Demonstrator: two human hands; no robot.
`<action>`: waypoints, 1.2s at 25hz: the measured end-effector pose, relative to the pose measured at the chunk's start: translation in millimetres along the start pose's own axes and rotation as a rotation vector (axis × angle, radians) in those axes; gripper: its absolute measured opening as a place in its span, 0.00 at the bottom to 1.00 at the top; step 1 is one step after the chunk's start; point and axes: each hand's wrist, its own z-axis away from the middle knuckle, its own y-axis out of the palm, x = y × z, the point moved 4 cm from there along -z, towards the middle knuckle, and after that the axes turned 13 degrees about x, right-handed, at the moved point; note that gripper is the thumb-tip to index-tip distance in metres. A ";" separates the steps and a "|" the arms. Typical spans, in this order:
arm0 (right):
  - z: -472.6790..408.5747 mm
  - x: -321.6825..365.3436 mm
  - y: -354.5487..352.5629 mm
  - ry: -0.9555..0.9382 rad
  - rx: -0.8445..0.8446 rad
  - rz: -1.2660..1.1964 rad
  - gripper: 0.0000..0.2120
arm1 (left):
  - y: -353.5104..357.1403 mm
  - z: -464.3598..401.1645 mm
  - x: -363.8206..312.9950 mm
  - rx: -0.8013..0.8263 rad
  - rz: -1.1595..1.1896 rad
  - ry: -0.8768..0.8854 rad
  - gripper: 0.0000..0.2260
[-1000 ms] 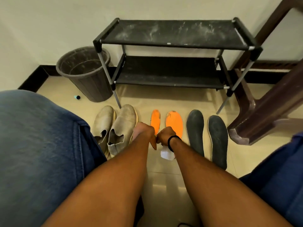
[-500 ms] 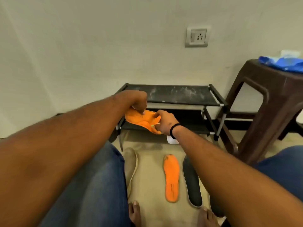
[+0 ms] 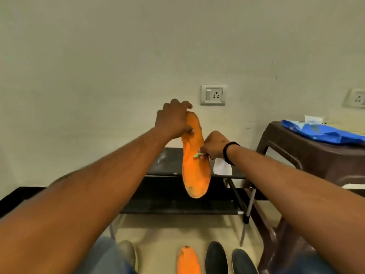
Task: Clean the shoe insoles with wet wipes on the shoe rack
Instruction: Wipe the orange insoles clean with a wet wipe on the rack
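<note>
Orange insole (image 3: 194, 165), black shoe rack (image 3: 167, 194), brown stool (image 3: 292, 155), blue packet (image 3: 324, 133)

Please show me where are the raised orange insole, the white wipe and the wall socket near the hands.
raised orange insole (image 3: 195, 175): head view, its lower half.
white wipe (image 3: 222, 167): head view, part hanging below the right wrist.
wall socket (image 3: 213, 94): head view, plate centre.

I see the floor (image 3: 167, 232) carrying the rack (image 3: 167, 194), a brown stool (image 3: 292, 155), an orange insole (image 3: 187, 261), two dark insoles (image 3: 216, 258) and a shoe (image 3: 127, 252).
</note>
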 end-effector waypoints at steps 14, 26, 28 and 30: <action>-92.5 -92.0 36.2 0.215 0.108 -0.657 0.09 | 195.8 -80.3 57.0 0.368 0.886 -0.260 0.08; -103.5 -98.3 -12.4 -0.077 -0.097 0.266 0.10 | 183.1 -78.1 81.5 0.398 0.207 0.103 0.16; -108.4 -93.4 0.0 -0.146 -0.082 0.405 0.14 | 188.9 -62.3 79.7 0.378 0.252 0.138 0.21; -114.1 -87.6 12.1 -0.247 -0.072 0.530 0.14 | 194.4 -50.8 81.9 0.425 0.249 0.152 0.23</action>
